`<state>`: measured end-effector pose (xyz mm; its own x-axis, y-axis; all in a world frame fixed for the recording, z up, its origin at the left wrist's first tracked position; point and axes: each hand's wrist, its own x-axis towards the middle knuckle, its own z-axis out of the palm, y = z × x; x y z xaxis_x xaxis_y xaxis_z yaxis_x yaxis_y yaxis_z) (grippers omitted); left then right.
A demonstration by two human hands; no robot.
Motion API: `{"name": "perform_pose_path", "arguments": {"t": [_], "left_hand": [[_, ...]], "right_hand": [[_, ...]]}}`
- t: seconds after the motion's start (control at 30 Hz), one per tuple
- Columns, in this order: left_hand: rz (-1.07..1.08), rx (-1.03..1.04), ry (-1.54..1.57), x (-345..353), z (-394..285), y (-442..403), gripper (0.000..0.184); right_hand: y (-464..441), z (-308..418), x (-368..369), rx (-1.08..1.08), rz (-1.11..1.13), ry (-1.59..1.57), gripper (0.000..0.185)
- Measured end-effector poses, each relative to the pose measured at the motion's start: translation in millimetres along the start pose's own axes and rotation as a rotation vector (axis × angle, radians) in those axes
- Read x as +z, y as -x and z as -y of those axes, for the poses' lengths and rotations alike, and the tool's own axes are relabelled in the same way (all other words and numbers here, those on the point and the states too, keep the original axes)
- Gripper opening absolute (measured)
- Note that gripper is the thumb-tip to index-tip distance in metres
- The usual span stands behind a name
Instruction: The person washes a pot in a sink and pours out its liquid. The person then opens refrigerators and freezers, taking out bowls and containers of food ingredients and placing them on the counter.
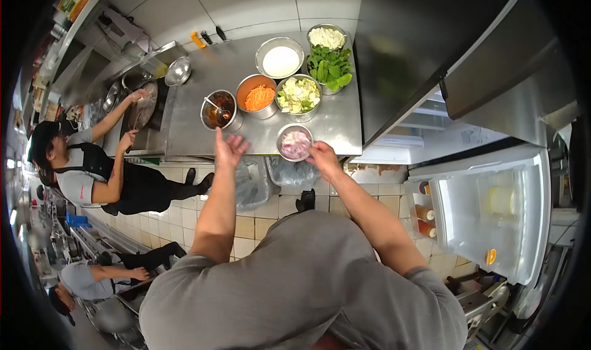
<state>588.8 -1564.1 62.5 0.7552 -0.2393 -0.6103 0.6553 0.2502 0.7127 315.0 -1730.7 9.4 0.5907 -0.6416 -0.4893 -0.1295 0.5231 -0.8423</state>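
Note:
My right hand (324, 157) grips the rim of a small metal bowl (295, 142) at the counter's front edge; chopped pink-and-white pieces, like red onion, fill it. My left hand (230, 148) is open, fingers spread, just below a metal container of dark sauce (222, 111) with a ladle (217, 106) in it. Behind these stand a container of shredded carrot (260, 96), a bowl of chopped pale-green cabbage or lettuce (299, 95) and a bowl of white contents (281, 61). Green leaves (330, 66) and a bowl of pale shreds (327, 38) are at the back right.
A steel counter (184, 125) runs along the tiled wall. To my right, a refrigerator door (492, 208) hangs open. One co-worker (92, 171) handles a pan (144, 107) at left; another person (104, 276) is behind. Plastic-lined bins (251, 181) sit below the counter.

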Motion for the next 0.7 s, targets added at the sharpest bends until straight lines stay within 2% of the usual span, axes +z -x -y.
{"name": "perform_pose_path", "arguments": {"t": [0.07, 0.1, 0.13, 0.17, 0.2, 0.27, 0.33, 0.37, 0.43, 0.53, 0.57, 0.6, 0.63, 0.67, 0.7], "left_hand": [[0.102, -0.068, -0.053, -4, 39, 24, 0.081], [0.169, -0.131, -0.029, -3, 55, 42, 0.074], [0.237, -0.199, -0.008, -2, 70, 61, 0.067], [0.223, -0.21, -0.028, -2, 91, 72, 0.058], [0.213, -0.219, -0.053, -5, 111, 79, 0.05], [0.361, -0.237, -0.312, -17, 154, 85, 0.034], [0.557, -0.173, -0.749, 8, 179, 121, 0.024], [0.624, -0.187, -0.826, 35, 187, 141, 0.024], [0.9, -0.238, -1.013, 76, 203, 192, 0.026], [1.138, -0.107, -1.061, 158, 244, 247, 0.053], [1.109, -0.15, -0.974, 193, 258, 262, 0.059], [1.072, -0.179, -0.855, 226, 273, 267, 0.065], [0.957, -0.208, -0.709, 260, 286, 269, 0.068], [0.902, -0.23, -0.594, 293, 297, 261, 0.068], [0.802, -0.247, -0.495, 326, 301, 263, 0.062]], "right_hand": [[-9, 10, 7, -0.031, 0.126, -0.177, 0.014], [-6, 13, -1, -0.037, 0.107, -0.188, 0.014], [1, 16, -14, -0.031, 0.18, -0.112, 0.019], [9, 16, -30, -0.025, 0.247, -0.038, 0.023], [17, 10, -50, -0.036, 0.215, -0.058, 0.023], [38, -16, -109, 0.123, 0.211, 0.036, 0.022], [75, -42, -175, 0.25, 0.042, -0.1, 0.027], [89, -65, -211, 0.29, -0.079, -0.177, 0.031], [109, -138, -288, 0.348, -0.313, -0.352, 0.035], [170, -209, -385, 0.289, -0.629, -0.499, 0.029], [172, -277, -432, 0.212, -0.751, -0.295, 0.022], [204, -289, -450, 0.126, -0.879, -0.388, 0.021], [216, -380, -499, 0.091, -0.805, 0.125, 0.013], [261, -333, -494, 0.328, -0.927, 0.018, 0.017], [288, -339, -510, 0.48, -0.876, 0.035, 0.022]]}}
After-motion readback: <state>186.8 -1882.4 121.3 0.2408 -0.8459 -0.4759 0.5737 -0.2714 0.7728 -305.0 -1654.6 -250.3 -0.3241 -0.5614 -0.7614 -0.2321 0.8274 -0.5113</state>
